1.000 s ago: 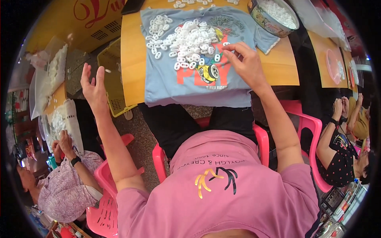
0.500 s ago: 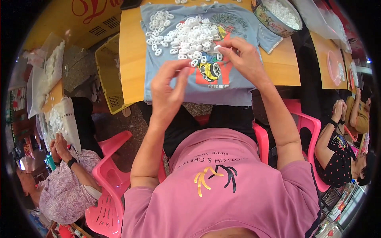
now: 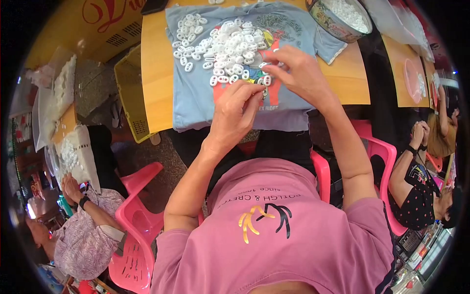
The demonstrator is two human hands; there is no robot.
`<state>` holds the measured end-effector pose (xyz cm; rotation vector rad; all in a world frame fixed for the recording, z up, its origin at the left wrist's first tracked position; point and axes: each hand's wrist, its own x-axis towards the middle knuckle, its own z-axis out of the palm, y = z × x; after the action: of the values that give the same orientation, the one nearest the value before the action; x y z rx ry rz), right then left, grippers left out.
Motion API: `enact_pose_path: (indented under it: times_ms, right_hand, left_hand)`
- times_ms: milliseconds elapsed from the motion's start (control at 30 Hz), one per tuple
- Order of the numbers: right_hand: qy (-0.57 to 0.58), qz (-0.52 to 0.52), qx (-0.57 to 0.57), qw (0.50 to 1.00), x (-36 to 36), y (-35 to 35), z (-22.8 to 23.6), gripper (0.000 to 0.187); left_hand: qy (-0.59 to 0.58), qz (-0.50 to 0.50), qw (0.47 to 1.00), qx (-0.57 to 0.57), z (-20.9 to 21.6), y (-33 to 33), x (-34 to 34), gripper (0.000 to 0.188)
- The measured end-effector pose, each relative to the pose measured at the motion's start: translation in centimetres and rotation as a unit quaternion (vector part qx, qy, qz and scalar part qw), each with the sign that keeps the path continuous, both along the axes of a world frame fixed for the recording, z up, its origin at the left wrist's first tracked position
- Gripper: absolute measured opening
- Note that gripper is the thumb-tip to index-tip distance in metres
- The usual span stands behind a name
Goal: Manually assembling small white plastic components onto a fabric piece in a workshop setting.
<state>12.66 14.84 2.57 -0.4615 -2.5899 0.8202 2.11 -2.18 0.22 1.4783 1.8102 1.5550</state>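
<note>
A heap of white plastic pieces [image 3: 230,46], each a small oval with two holes, lies on a light blue printed T-shirt [image 3: 188,98] spread over the table. My left hand [image 3: 235,110] is over the shirt's front part, thumb and forefinger pinched together; whatever is between them is too small to name. To its right, my right hand [image 3: 303,76] has thumb and fingers curled around a white two-holed piece [image 3: 264,65]. Several loose white pieces lie in a row just beyond my left fingers. Small dark pieces [image 3: 279,27] are scattered behind the heap.
A round tin [image 3: 338,22] full of white pieces stands at the table's [image 3: 352,81] far right. A yellow crate [image 3: 129,98] sits left of the table. Co-workers sit on both sides, by pink plastic chairs [image 3: 134,235].
My left hand has moved right and its fingertips have come together. My right hand has shifted slightly, still by the heap's right edge. The view has moved a little.
</note>
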Motion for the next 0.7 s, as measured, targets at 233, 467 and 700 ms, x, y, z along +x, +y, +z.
enact_pose_path:
  times_ms: [233, 467, 700]
  right_hand:
    - [-0.031, -0.03, 0.069, 0.997, -2.6, 0.4, -0.2, 0.019]
    - [0.082, -0.038, -0.462, 0.882, -0.8, -1.3, 1.2, 0.022]
    - [0.16, -0.05, -0.602, 0.781, 0.1, -4.2, 1.3, 0.017]
  left_hand:
    - [-0.042, 0.011, 0.999, -0.004, -0.3, 0.1, -0.2, 0.013]
    - [-0.265, 0.086, 0.96, 0.026, 1.0, 1.1, 0.4, 0.014]
    - [-0.223, 0.118, 0.965, 0.077, 1.2, 1.7, 1.0, 0.011]
